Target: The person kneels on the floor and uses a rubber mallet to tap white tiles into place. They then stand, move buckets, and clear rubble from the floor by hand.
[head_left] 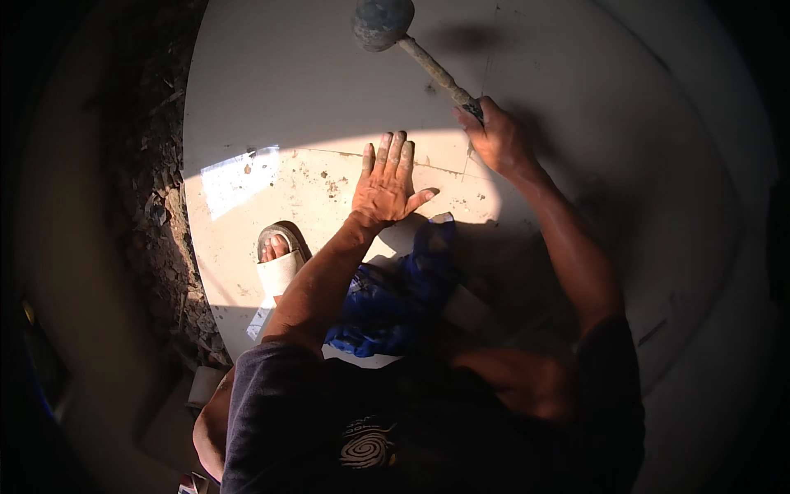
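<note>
My right hand (499, 142) is wrapped round the lower end of a mallet's handle. The mallet (383, 23) has a rounded grey head, cut off by the upper edge, and a worn, pale-stained handle. It is held off to the upper middle, its shadow falling on the pale tiled floor (296, 90). My left hand (384, 183) lies with fingers outstretched and palm down on the floor, close to a joint line between tiles. Its fingertips are smeared with grey dust.
A bright white patch (239, 179) lies at the left. Dark specks of dirt dot the sunlit floor. My sandalled foot (278, 257) stands left of my left arm. Crumpled blue cloth or plastic (387, 305) lies below my hands. Rough rubble (169, 206) borders the floor's left edge.
</note>
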`<act>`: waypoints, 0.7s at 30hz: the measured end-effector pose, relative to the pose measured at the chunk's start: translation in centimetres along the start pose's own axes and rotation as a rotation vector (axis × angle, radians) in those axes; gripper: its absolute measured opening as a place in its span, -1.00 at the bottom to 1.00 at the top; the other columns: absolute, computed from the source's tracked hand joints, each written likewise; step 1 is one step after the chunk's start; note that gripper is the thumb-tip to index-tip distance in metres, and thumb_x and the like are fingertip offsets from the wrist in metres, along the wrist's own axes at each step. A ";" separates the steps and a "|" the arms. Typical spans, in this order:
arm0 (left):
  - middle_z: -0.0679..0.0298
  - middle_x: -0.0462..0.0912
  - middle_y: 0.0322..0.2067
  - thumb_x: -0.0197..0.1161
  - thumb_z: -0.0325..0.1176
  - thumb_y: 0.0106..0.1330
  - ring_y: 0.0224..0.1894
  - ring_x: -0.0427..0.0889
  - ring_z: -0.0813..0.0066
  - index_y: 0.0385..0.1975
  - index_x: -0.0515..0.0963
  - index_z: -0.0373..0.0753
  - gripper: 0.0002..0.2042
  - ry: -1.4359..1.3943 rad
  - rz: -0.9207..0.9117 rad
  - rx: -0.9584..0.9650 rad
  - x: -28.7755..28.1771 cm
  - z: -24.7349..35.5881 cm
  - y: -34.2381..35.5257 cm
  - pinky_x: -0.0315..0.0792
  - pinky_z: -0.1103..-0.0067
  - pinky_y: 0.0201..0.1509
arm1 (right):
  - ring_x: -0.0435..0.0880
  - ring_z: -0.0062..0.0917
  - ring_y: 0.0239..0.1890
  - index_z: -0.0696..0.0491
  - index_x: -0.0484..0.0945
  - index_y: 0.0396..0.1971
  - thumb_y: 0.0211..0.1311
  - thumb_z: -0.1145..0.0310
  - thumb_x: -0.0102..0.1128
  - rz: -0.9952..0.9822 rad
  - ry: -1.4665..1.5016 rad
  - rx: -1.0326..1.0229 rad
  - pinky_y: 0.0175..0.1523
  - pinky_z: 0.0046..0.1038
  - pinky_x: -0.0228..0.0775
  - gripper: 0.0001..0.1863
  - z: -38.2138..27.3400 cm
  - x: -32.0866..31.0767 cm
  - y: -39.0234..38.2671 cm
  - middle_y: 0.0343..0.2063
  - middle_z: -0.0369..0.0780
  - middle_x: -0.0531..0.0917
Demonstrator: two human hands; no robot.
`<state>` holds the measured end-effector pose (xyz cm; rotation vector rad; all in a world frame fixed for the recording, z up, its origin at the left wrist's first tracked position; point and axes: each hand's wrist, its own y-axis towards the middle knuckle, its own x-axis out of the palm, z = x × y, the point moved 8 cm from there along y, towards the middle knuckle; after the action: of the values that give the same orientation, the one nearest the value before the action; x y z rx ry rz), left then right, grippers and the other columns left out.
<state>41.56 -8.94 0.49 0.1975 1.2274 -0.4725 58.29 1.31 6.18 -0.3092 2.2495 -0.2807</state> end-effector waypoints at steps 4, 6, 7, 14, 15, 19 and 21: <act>-0.07 0.02 0.38 -0.21 0.33 0.30 0.43 -0.04 -0.03 0.34 0.06 -0.40 -0.12 0.032 -0.027 -0.049 -1.1 -1.6 0.8 -0.26 0.03 0.45 | 0.53 -0.24 -0.63 0.17 0.41 -0.43 0.27 0.12 0.21 0.065 -0.002 -0.102 -0.44 -0.29 0.38 -0.62 -1.8 -0.9 -0.1 -0.68 -0.04 0.52; -0.08 -0.01 0.39 -0.22 0.31 0.32 0.44 -0.06 -0.04 0.35 0.05 -0.39 -0.14 0.117 -0.004 -0.152 -2.1 -4.6 2.3 -0.27 0.02 0.44 | 0.53 -0.24 -0.65 0.17 0.41 -0.42 0.26 0.12 0.21 0.044 0.022 -0.091 -0.46 -0.30 0.38 -0.62 -1.4 -0.8 -0.1 -0.70 -0.04 0.52; -0.09 -0.02 0.39 -0.23 0.29 0.34 0.44 -0.07 -0.05 0.35 0.04 -0.39 -0.15 0.098 0.097 -0.227 -3.1 -6.5 3.2 -0.27 0.02 0.44 | 0.54 -0.25 -0.65 0.17 0.41 -0.42 0.26 0.12 0.22 0.033 -0.001 -0.061 -0.46 -0.30 0.38 -0.62 -0.9 -0.7 -0.1 -0.70 -0.04 0.52; -0.20 -0.19 0.40 -0.22 0.32 0.33 0.46 -0.26 -0.15 0.38 -0.16 -0.44 -0.08 0.058 0.054 -0.314 -1.8 -11.0 4.8 -0.28 -0.03 0.43 | 0.57 -0.22 -0.61 0.17 0.43 -0.41 0.24 0.11 0.23 0.000 0.010 0.045 -0.45 -0.29 0.38 -0.62 2.0 1.3 0.6 -0.66 -0.02 0.55; -0.19 -0.20 0.40 -0.22 0.32 0.33 0.46 -0.28 -0.15 0.38 -0.16 -0.44 -0.07 0.043 0.044 -0.314 -1.6 -11.1 4.7 -0.28 -0.03 0.42 | 0.57 -0.21 -0.60 0.17 0.43 -0.40 0.24 0.10 0.23 -0.001 0.025 0.070 -0.44 -0.28 0.38 -0.61 2.4 1.7 0.9 -0.64 -0.01 0.55; -0.22 -0.18 0.39 -0.20 0.31 0.33 0.45 -0.24 -0.17 0.37 -0.12 -0.49 -0.07 0.098 0.095 -0.249 -2.3 -10.7 4.7 -0.27 -0.04 0.42 | 0.57 -0.13 -0.55 0.18 0.44 -0.38 0.25 0.07 0.20 -0.016 -0.037 0.011 -0.38 -0.22 0.39 -0.59 3.5 1.8 0.5 -0.61 0.00 0.57; -0.23 -0.18 0.39 -0.21 0.36 0.29 0.45 -0.23 -0.18 0.36 -0.11 -0.49 -0.03 0.172 0.010 -0.259 -2.1 -10.6 5.0 -0.27 -0.04 0.42 | 0.57 -0.11 -0.53 0.18 0.44 -0.37 0.25 0.08 0.20 -0.040 -0.023 0.060 -0.37 -0.21 0.39 -0.60 5.0 1.1 -1.4 -0.60 -0.01 0.57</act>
<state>34.18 0.17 -1.68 0.0230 1.4419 -0.2885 61.67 -0.82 2.64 -0.3241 2.2095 -0.3634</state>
